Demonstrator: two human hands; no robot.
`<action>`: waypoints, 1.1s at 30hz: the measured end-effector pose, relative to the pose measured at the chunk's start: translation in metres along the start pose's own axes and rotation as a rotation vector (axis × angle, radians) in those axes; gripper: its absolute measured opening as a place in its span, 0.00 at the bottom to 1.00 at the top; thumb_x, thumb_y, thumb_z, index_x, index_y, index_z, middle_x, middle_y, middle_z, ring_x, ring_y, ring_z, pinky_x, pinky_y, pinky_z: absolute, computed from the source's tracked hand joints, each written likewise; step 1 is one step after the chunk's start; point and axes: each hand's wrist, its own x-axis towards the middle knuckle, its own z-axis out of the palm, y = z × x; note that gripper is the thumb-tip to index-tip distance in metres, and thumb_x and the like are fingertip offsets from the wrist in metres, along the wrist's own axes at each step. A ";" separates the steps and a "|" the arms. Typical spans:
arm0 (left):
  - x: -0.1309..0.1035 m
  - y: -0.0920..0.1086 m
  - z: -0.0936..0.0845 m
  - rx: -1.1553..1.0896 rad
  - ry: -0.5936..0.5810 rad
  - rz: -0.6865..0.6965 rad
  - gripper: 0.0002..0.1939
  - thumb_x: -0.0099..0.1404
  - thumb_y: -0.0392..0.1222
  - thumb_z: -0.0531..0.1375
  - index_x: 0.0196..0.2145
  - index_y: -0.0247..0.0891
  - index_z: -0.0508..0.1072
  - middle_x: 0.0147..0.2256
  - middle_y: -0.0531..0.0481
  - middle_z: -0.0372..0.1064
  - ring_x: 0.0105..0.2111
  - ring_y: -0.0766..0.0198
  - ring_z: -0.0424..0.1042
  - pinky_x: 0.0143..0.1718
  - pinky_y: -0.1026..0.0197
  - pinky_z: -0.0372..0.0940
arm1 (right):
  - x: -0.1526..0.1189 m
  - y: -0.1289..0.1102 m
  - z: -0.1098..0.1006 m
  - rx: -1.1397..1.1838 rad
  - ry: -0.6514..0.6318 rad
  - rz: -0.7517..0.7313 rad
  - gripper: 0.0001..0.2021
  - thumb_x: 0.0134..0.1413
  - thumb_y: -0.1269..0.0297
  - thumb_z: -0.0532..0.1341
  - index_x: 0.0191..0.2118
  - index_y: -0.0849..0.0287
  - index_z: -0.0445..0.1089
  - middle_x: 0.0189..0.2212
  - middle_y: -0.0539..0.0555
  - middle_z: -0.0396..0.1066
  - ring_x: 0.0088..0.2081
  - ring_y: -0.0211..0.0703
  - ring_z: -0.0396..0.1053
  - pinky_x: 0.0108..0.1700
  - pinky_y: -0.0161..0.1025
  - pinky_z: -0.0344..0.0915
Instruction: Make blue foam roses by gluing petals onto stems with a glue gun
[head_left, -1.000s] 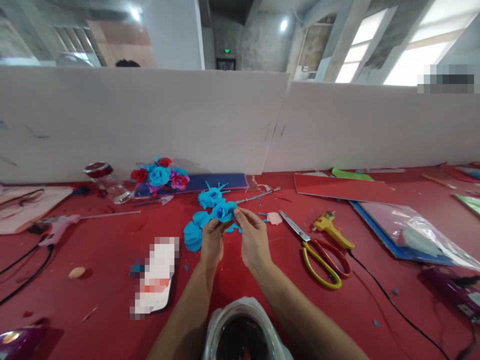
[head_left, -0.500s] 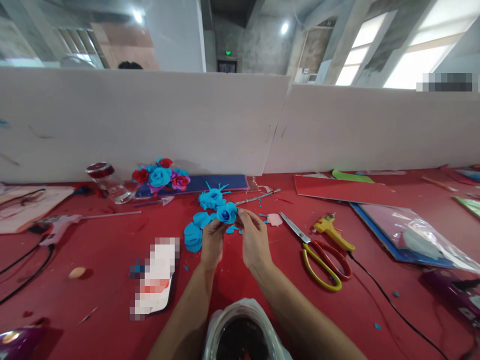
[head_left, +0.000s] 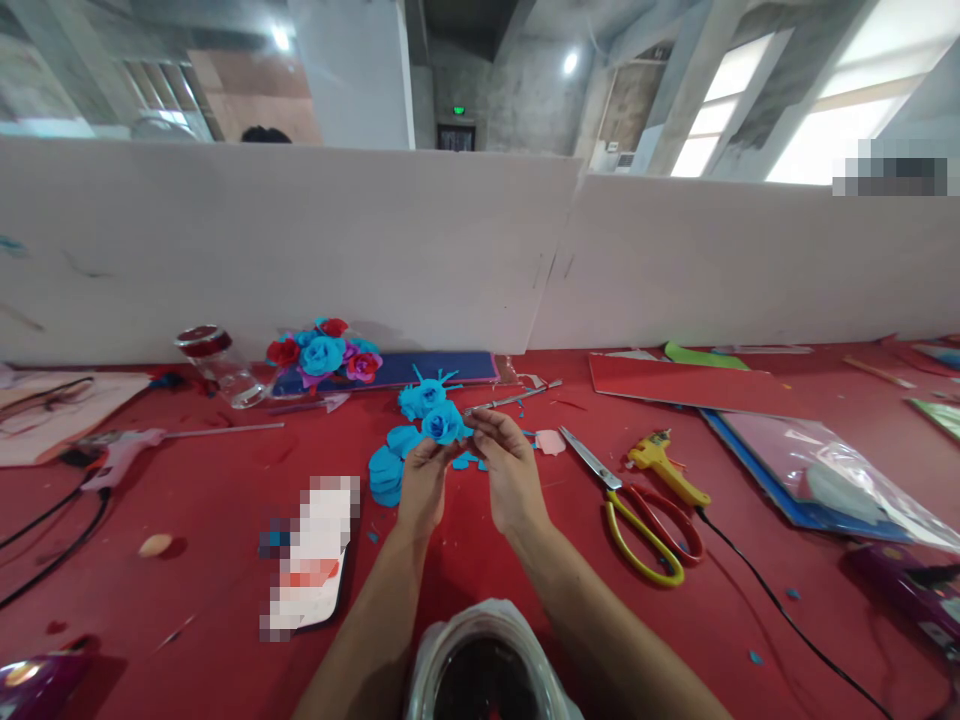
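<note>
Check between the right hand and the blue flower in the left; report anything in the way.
Nothing visible stands between them: the right hand is right at the edge of the blue flower in the left hand. The scissors lie farther right, clear of both.

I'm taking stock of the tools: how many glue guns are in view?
2: a pink glue gun at the left of the red table, and a yellow glue gun beside the scissors on the right. Others may be hidden or cut off.

Red table [head_left: 217, 590] (scissors [head_left: 613, 484] on top)
</note>
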 end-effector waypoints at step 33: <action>-0.004 0.006 0.001 -0.019 -0.110 -0.053 0.08 0.49 0.39 0.69 0.29 0.38 0.79 0.29 0.52 0.75 0.31 0.64 0.71 0.39 0.59 0.67 | 0.021 -0.019 -0.022 -0.626 -0.381 -0.318 0.06 0.50 0.63 0.64 0.34 0.49 0.79 0.32 0.49 0.75 0.38 0.44 0.67 0.44 0.39 0.60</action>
